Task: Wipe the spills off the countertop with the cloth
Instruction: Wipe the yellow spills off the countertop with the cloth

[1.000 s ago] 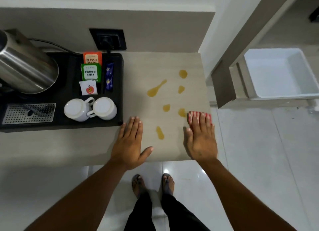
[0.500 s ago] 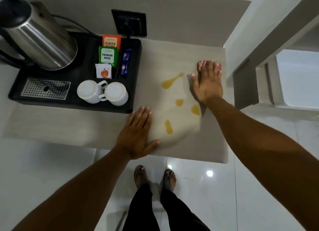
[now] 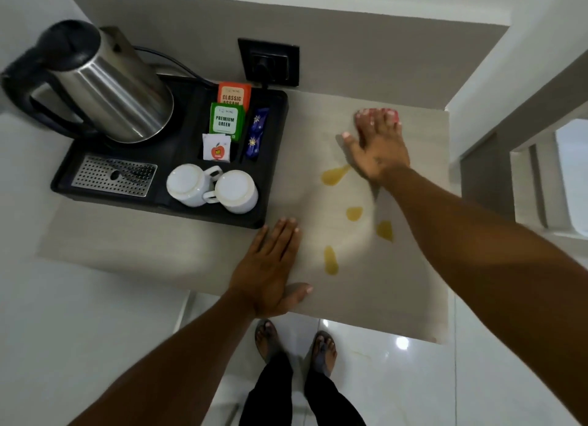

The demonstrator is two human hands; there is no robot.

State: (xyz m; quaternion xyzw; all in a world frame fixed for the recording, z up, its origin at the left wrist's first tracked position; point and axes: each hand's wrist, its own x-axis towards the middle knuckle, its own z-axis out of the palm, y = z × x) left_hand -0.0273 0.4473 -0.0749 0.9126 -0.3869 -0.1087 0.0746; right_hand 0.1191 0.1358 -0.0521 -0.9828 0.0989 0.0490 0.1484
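Several amber spills mark the beige countertop (image 3: 366, 295): a long one (image 3: 334, 175), a small one (image 3: 353, 213), one at the right (image 3: 385, 230) and a near one (image 3: 331, 260). My right hand (image 3: 377, 149) lies flat at the far right of the counter, pressing a red-and-white cloth (image 3: 381, 112) whose edge shows past my fingertips. The heel of that hand touches the tip of the long spill. My left hand (image 3: 270, 266) rests flat with fingers together near the front edge, beside the tray corner, holding nothing.
A black tray (image 3: 273, 158) at the left carries a steel kettle (image 3: 105, 85), two upturned white cups (image 3: 211, 187), tea sachets (image 3: 226, 120) and a drip grate (image 3: 113, 179). A wall socket (image 3: 269, 61) sits behind. A wall (image 3: 496, 63) bounds the counter's right side.
My right hand slid the cloth from the counter's front right up to its far right, over where two spills were, then a little leftwards. My left hand stayed in place.
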